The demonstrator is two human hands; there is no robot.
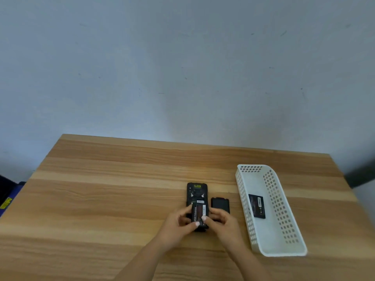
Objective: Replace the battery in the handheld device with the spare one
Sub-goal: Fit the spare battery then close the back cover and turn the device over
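Black handheld device (195,196) lies face down on the light wood-grain worktop (113,191), right of centre and toward the near edge, long axis pointing at the far edge. Back is open, so the compartment faces up where I can work it.

Black rectangular battery with white label strip (199,214) sits in or just over the compartment's near half. Can't tell if it's seated or partly lifted.

My left hand (178,224) is against the device's left side, thumb tip on the battery's near left corner. My right hand (220,221) mirrors it on the right, thumb on the near right edge. Both are closed on the battery and device from opposite sides: one steadies the body, both thumbs work the near end. My guess is the catch or the lift point is at that end.

Black back cover (220,204) lies flat just right of the device, partly under my right hand. Parked close, so refitting is a short reach.

White perforated plastic basket (284,218) stands near the right edge, angled toward the near-right corner. Second black battery with a label (257,206) lies flat in its middle, kept apart so the two cells don't get mixed.

Which cell is the spare I can't say from here, so whether this is removal or insertion is open.
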